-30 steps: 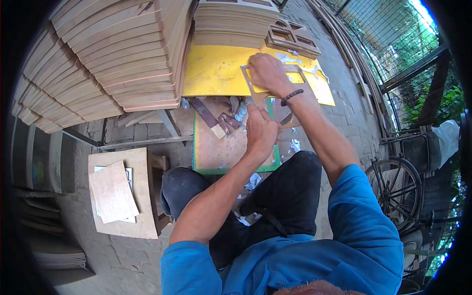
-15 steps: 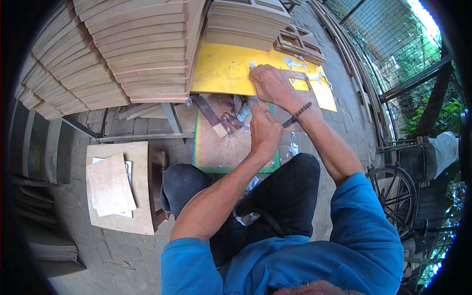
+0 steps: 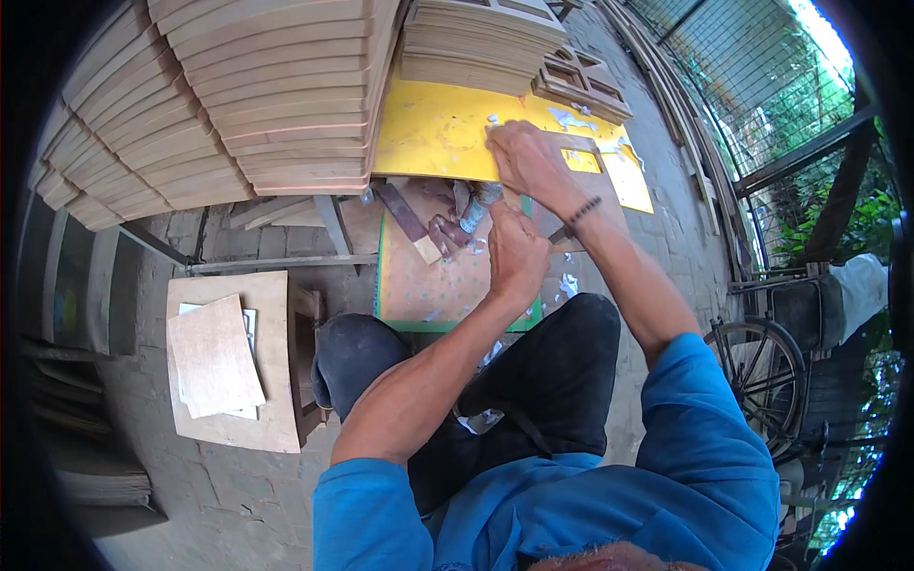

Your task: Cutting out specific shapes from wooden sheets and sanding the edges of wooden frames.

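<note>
A flat wooden frame (image 3: 609, 195) with a rectangular opening lies over the right part of the yellow board (image 3: 428, 128) and juts toward me. My left hand (image 3: 519, 249) is closed at its near end, fingers wrapped round that edge. Farther up, my right hand (image 3: 533, 164), with a dark bead bracelet at the wrist, bends over the frame's far left corner, fingers curled and pressed together. Whatever sits under those fingers is hidden. Torn whitish scraps (image 3: 569, 121) are strewn on the board. Below its edge hangs a crumpled bluish wad (image 3: 479, 207) beside my left hand.
Tall stacks of wooden pieces (image 3: 276, 95) rise at the left, with thinner panels (image 3: 476, 48) stacked at the back. Brown strips (image 3: 405, 211) lie on a green-edged sheet (image 3: 457, 295) below. A low wooden stool (image 3: 276, 362) bears thin sheets. A wheel (image 3: 757, 381) stands at the right.
Both hands have shifted very slightly to the right, and my right hand sits a little farther away. Their closed shape over the wooden frame is the same.
</note>
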